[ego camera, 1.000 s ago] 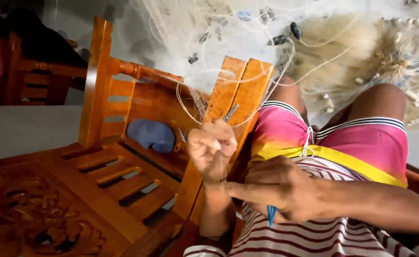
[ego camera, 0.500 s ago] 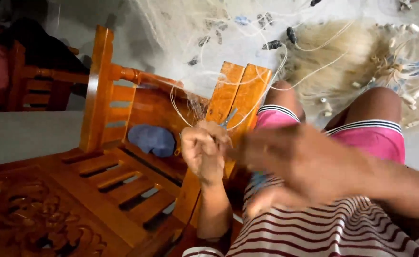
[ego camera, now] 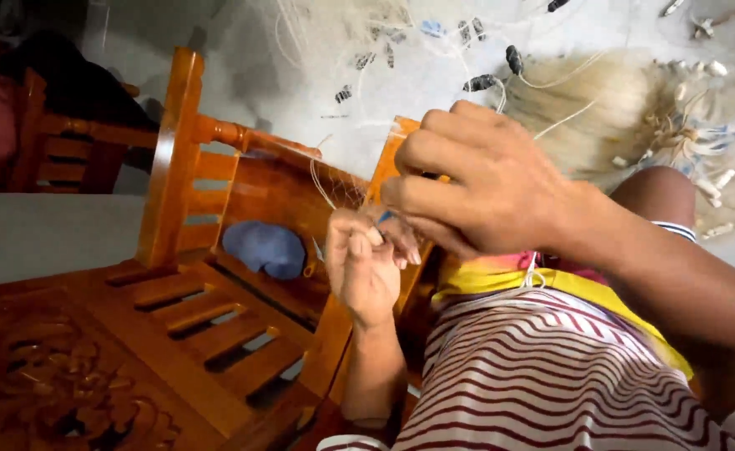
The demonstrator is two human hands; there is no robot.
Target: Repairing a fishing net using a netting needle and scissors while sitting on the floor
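The left hand point(ego camera: 366, 269) was pinched on fine fishing net point(ego camera: 338, 188) strands, holding them taut against the wooden chair point(ego camera: 185, 150). The right hand point(ego camera: 476, 185), at two o'clock and touching it, was closed on a small blue tool point(ego camera: 384, 216) working the mesh.

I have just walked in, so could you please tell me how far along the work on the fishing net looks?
Done: cannot tell; no finished stretch is distinguishable. In hand: the left hand pinches fine net strands by the wooden chair, and the right hand meets it, a blue tool tip peeking out. Left: a large heap of net lies on the floor.
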